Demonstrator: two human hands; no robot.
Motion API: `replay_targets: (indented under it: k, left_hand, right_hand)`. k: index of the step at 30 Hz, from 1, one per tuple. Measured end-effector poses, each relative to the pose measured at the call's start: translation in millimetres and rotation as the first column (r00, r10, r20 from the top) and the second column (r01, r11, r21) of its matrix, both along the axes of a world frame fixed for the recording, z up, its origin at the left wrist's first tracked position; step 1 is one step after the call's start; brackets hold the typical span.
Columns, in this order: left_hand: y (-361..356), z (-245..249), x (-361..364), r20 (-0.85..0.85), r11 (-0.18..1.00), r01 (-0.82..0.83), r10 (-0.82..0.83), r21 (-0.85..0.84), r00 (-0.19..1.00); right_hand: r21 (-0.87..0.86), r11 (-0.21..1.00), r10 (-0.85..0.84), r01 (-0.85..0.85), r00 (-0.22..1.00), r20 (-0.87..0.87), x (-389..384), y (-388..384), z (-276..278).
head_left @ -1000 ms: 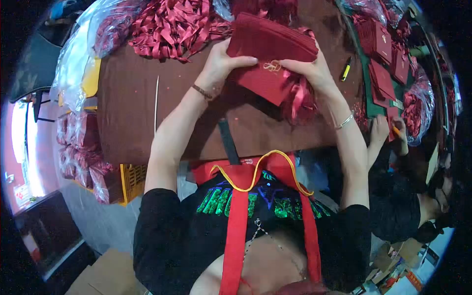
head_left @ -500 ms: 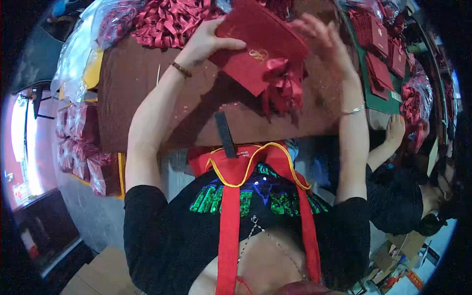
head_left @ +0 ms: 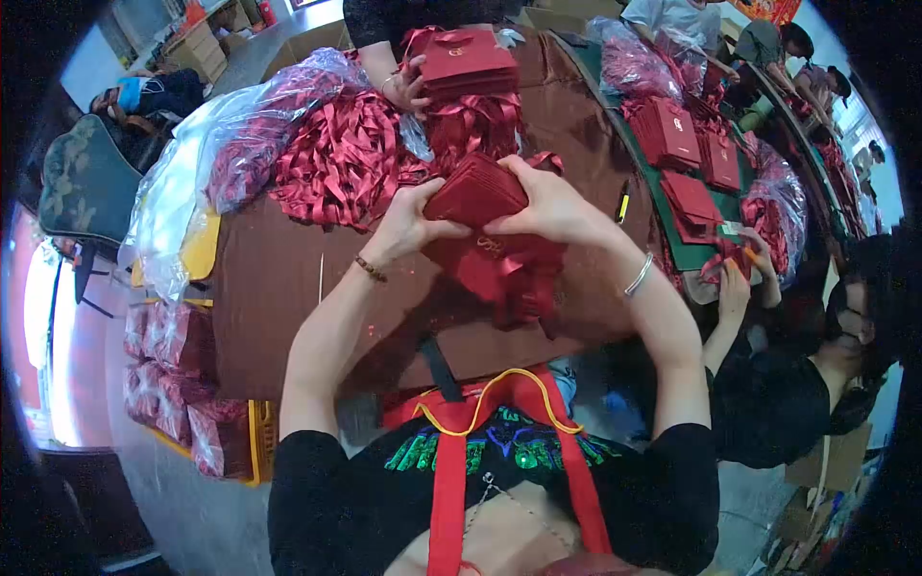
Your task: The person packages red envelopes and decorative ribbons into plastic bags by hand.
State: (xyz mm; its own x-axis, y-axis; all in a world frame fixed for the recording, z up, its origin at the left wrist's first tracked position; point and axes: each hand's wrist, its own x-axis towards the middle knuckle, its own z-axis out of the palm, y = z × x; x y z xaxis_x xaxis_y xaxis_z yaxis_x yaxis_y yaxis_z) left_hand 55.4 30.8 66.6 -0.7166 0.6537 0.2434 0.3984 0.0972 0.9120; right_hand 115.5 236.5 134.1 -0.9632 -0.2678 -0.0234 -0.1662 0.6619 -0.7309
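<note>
Red paper bags (head_left: 475, 189) held between left hand (head_left: 405, 227) and right hand (head_left: 549, 205), fingers (head_left: 526, 173) wrapped tight around them, above mid-table. Ribbon pile (head_left: 341, 158) just beyond. Bare brown table (head_left: 269, 298) on the left, out to the near edge. Co-worker (head_left: 778, 403) close on the right.

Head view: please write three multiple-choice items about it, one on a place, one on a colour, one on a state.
1. Where is the ribbon pile?
A. on the brown table
B. on the floor
C. on a chair
2. What colour is the stack in the hands?
A. blue
B. dark red
C. white
3. How is the stack held?
A. by no hand
B. by one hand only
C. by the left hand and right hand
Answers: 1 A, it lies on the tabletop; 2 B, its covers are dark red; 3 C, both hands close around it.
</note>
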Motion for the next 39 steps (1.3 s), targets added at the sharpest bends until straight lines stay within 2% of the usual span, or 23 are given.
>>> replay_targets:
  k: [3, 5, 7, 9, 13, 15, 16, 17, 18, 19, 20, 21, 23, 24, 27, 28, 29, 31, 32, 33, 35, 37, 39]
  left_hand:
    - [1, -8, -5, 0.042, 0.992, -0.041, 0.037, 0.116, 0.998]
    - [-3, -6, -8, 0.039, 0.999, -0.051, 0.050, 0.005, 0.998]
    - [-5, -4, -13, 0.074, 0.999, -0.033, 0.030, 0.041, 0.997]
    - [-8, -3, -19, 0.100, 0.998, -0.008, 0.002, 0.061, 0.995]
    - [-8, -2, -30, 0.187, 0.999, 0.047, -0.047, 0.004, 0.981]
    - [-7, 0, -37, 0.107, 0.988, 0.083, -0.098, 0.132, 0.989]
    - [-11, 8, -37, -0.051, 0.997, 0.000, 0.003, 0.071, 0.999]
    - [-9, 10, -35, -0.054, 0.997, -0.001, 0.005, 0.075, 0.999]
    - [-8, 10, -31, 0.118, 0.934, -0.152, 0.119, 0.323, 0.986]
    - [-6, 11, -27, 0.309, 0.794, -0.322, 0.179, 0.515, 0.934]
    - [-1, 12, -20, 0.369, 0.752, -0.317, 0.105, 0.578, 0.923]
    - [7, 16, -18, 0.371, 0.754, -0.317, 0.105, 0.575, 0.923]
    - [23, 25, -15, 0.613, 0.786, -0.323, -0.088, 0.527, 0.785]
    - [27, 35, -14, 0.606, 0.801, -0.362, -0.001, 0.476, 0.795]
    - [22, 47, -21, 0.579, 0.849, -0.260, -0.065, 0.460, 0.813]
    - [21, 58, -18, 0.608, 0.884, -0.291, 0.010, 0.365, 0.794]
    - [25, 63, -22, 0.609, 0.887, -0.291, 0.015, 0.357, 0.793]
    - [37, 74, -44, 0.621, 0.845, -0.407, 0.117, 0.348, 0.775]
    - [36, 87, -61, 0.515, 0.893, -0.281, 0.066, 0.352, 0.855]
    - [39, 93, -80, 0.530, 0.881, -0.373, 0.177, 0.290, 0.829]
    - [43, 114, -122, 0.407, 0.890, -0.336, 0.196, 0.309, 0.892]
    - [43, 141, -146, 0.571, 0.916, -0.346, 0.176, 0.204, 0.802]
    - [39, 146, -187, 0.625, 0.943, -0.293, 0.137, 0.155, 0.769]
  right_hand:
    - [0.080, 0.994, 0.073, -0.074, 0.997, 0.011, -9, 2, 3]
    - [0.075, 0.993, 0.094, -0.094, 0.996, -0.003, -15, 2, -2]
    - [0.021, 0.997, 0.079, -0.077, 0.995, -0.061, -20, -1, -7]
    - [-0.078, 0.992, 0.099, -0.101, 0.995, -0.030, -31, 0, -15]
    - [0.027, 0.996, 0.088, -0.087, 0.995, -0.048, -37, -4, -10]
    - [0.088, 0.993, 0.084, -0.081, 0.996, -0.027, -45, 0, -12]
    - [-0.106, 0.991, 0.079, -0.082, 0.996, -0.036, -52, 7, -17]
    - [-0.295, 0.952, 0.073, -0.083, 0.996, -0.045, -59, 15, -23]
    - [-0.356, 0.934, 0.005, -0.033, 0.997, -0.079, -51, 14, -2]
    - [-0.502, 0.864, -0.012, -0.038, 0.995, -0.096, -55, 19, 1]
    - [-0.594, 0.805, -0.017, -0.019, 0.998, -0.055, -57, 21, 5]
    - [-0.678, 0.735, -0.017, 0.004, 1.000, -0.013, -58, 22, 14]
    - [-0.647, 0.762, -0.051, 0.007, 0.998, -0.049, -66, 22, 17]
    - [-0.691, 0.723, -0.029, 0.021, 1.000, -0.001, -70, 24, 16]
    - [-0.772, 0.634, -0.016, 0.055, 0.998, 0.057, -72, 29, 17]
    - [-0.807, 0.584, -0.004, 0.080, 0.995, 0.096, -75, 31, 17]
    - [-0.840, 0.531, 0.013, 0.113, 0.990, 0.141, -77, 32, 14]
    - [-0.847, 0.519, 0.005, 0.114, 0.991, 0.137, -97, 34, 14]
    - [-0.836, 0.532, 0.020, 0.134, 0.985, 0.171, -111, 38, 20]
    - [-0.826, 0.541, 0.035, 0.158, 0.977, 0.210, -124, 41, 26]
    - [-0.892, 0.437, 0.117, 0.116, 0.976, 0.184, -152, 40, 53]
    - [-0.821, 0.559, 0.197, 0.119, 0.942, 0.271, -198, 52, 67]
    - [-0.809, 0.580, 0.326, 0.094, 0.884, 0.336, -248, 59, 70]
